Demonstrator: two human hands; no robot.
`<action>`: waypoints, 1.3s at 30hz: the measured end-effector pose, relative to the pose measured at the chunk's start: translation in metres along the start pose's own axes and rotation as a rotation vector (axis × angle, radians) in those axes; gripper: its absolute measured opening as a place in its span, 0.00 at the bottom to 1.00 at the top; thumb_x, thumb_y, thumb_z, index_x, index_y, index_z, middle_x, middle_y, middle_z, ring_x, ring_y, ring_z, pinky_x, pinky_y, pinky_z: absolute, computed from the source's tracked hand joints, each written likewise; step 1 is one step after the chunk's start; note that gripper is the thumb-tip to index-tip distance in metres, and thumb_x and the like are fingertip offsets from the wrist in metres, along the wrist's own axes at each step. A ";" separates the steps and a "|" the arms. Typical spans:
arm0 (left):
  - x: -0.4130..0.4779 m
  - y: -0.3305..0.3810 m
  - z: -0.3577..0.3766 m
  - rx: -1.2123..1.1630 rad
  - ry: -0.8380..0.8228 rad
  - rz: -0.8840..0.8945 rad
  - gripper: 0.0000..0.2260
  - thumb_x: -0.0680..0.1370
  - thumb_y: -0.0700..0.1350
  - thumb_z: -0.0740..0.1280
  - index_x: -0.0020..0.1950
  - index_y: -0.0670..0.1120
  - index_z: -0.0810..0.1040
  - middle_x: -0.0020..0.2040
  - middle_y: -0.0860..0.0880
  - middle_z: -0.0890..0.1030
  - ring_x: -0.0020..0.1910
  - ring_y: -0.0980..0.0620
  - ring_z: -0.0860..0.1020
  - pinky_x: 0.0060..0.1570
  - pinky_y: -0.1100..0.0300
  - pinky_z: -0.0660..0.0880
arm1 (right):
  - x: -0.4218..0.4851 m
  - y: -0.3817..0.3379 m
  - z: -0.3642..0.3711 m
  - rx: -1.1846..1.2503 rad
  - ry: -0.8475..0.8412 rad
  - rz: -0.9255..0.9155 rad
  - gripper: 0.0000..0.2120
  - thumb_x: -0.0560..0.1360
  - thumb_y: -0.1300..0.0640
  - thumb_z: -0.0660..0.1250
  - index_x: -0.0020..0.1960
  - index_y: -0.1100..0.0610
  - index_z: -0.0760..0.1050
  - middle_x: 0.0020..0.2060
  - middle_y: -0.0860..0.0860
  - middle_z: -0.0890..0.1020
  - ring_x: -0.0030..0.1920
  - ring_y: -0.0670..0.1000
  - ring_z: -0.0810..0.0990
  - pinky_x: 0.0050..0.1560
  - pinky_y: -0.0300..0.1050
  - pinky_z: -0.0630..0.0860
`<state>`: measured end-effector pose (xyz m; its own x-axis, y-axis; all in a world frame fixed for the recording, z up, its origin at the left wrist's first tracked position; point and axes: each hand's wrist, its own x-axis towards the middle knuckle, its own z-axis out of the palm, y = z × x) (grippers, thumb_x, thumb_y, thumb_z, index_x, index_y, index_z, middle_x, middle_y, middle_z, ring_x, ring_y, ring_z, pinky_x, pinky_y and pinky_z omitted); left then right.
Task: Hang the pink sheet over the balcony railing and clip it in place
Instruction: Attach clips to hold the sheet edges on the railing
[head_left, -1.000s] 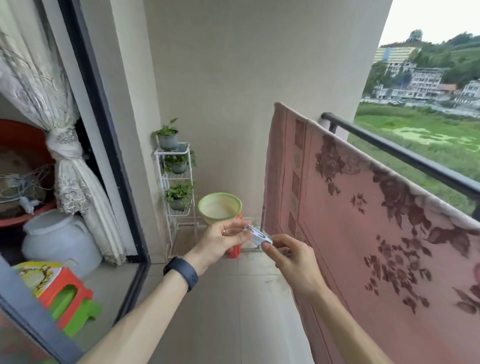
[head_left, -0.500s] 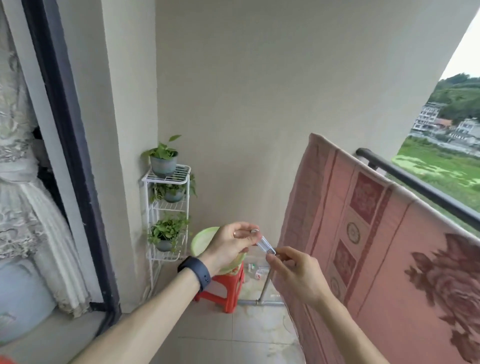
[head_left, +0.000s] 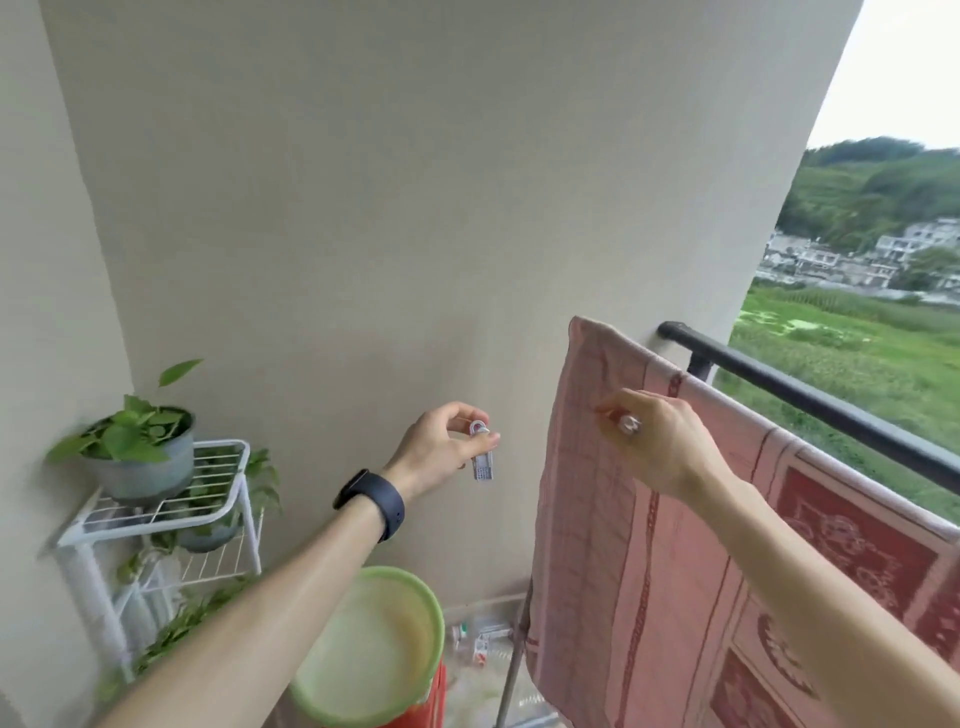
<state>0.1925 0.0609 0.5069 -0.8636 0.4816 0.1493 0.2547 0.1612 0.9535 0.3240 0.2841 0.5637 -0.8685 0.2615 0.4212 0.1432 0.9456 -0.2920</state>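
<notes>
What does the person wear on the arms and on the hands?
No sleeves are in view. The left forearm is bare except for a dark, smooth wristband just behind the left hand; it looks like a fitness band. The right forearm and the right hand show no band, watch or glove.

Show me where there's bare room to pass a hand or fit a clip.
Open air between the left hand and the pink sheet, before the wall. Its top hem from corner to right hand is bare; so is the black railing. Crowded below: basin, stool, plant rack.
</notes>
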 end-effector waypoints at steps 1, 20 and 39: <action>0.025 0.000 0.000 -0.004 -0.002 0.008 0.10 0.74 0.48 0.74 0.54 0.49 0.80 0.51 0.50 0.82 0.51 0.52 0.82 0.50 0.52 0.80 | 0.026 0.006 0.001 -0.024 0.032 0.003 0.09 0.78 0.50 0.63 0.54 0.45 0.82 0.50 0.43 0.84 0.49 0.48 0.82 0.50 0.50 0.81; 0.387 -0.017 0.087 -0.101 -0.586 0.052 0.15 0.78 0.47 0.68 0.64 0.50 0.73 0.45 0.50 0.73 0.37 0.55 0.73 0.31 0.70 0.69 | 0.328 0.069 0.059 -0.249 -0.294 0.456 0.14 0.75 0.49 0.67 0.36 0.56 0.76 0.34 0.51 0.78 0.32 0.50 0.73 0.31 0.43 0.69; 0.434 -0.087 0.142 -0.339 -0.855 0.227 0.12 0.66 0.60 0.78 0.43 0.54 0.86 0.37 0.52 0.85 0.37 0.58 0.80 0.44 0.59 0.78 | 0.341 0.068 0.064 -0.382 -0.294 0.592 0.10 0.81 0.51 0.65 0.47 0.56 0.80 0.42 0.46 0.81 0.39 0.50 0.79 0.37 0.47 0.75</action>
<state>-0.1429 0.3788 0.4511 -0.1632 0.9603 0.2263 0.1215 -0.2081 0.9705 0.0070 0.4250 0.6323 -0.6785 0.7342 0.0251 0.7322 0.6787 -0.0578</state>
